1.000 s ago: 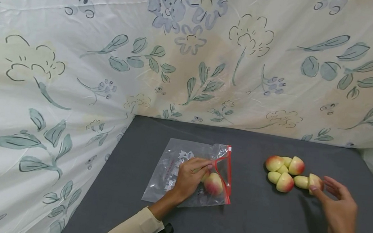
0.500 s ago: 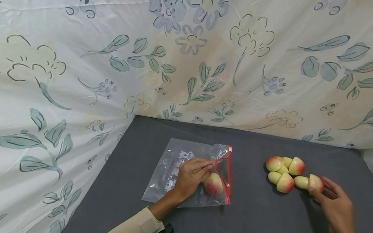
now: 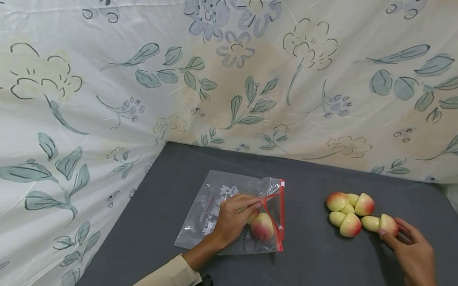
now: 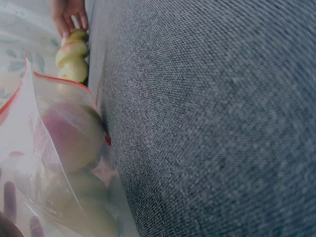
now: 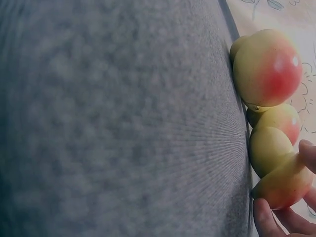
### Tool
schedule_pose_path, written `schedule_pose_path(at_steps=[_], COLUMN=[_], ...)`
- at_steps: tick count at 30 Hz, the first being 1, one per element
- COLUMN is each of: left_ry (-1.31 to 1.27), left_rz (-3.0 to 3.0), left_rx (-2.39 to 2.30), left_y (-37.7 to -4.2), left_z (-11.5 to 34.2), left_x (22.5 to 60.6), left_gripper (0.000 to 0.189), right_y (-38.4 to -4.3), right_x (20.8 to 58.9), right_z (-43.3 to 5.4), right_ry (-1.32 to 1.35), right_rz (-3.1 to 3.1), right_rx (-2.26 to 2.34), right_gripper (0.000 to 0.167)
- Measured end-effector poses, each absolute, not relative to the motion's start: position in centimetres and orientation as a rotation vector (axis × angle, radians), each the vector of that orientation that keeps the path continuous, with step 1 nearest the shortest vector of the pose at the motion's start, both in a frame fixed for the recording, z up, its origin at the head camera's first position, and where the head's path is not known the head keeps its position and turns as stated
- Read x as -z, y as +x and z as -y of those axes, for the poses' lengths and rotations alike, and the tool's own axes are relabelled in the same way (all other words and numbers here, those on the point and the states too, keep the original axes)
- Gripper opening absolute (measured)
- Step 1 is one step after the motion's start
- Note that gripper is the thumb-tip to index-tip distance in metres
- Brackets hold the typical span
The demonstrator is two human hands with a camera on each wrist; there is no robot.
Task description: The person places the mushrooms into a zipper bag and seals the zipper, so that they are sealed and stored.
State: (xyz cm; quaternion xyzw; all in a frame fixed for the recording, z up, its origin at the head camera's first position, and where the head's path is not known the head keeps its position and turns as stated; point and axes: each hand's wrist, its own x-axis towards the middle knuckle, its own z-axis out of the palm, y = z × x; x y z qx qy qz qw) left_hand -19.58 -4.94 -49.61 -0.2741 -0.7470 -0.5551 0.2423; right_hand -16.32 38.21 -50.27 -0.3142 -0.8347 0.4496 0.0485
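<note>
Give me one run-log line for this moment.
left hand holds bag | right hand grips mushroom-shaped piece | bag open, piece inside | three other pieces on table

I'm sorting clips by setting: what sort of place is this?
Perhaps a screened-off work area; the wider room is out of view. Floral fabric hangs behind and to the left of a dark grey surface, where the left hand holds a clear red-edged bag.
</note>
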Motion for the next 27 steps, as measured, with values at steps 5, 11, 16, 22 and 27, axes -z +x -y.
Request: schedule_pose_path(at_steps=[5, 11, 16, 22, 27], left_ry=[-0.754, -0.747, -0.749, -0.744, -0.736], left_rz=[2.035, 2.034, 2.037, 2.045, 2.057], left_rx=[1.509, 1.508, 1.498, 1.496, 1.501], left_y=[-19.6, -19.6, -19.6, -19.5, -19.5], left_z=[4.9, 4.9, 4.9, 4.9, 4.9], left_x=[49.7, 49.7, 49.6, 49.6, 49.6], left_gripper=[0.017, 0.017, 0.017, 0.017, 0.017], right_y=[-16.0, -15.7, -15.2, -14.8, -14.7], right_x=[50.4, 50.8, 51.0, 51.0, 51.0], right_z=[-38.3, -38.5, -38.7, -38.9, -38.7], right_ry=[-0.946, -0.929, -0.847, -0.764, -0.778], right_rz=[2.553, 2.467, 2.363, 2.290, 2.294], right_rx=[-1.368, -1.481, -1.611, -1.714, -1.715], right_gripper=[0.083, 0.081, 0.078, 0.068, 0.074])
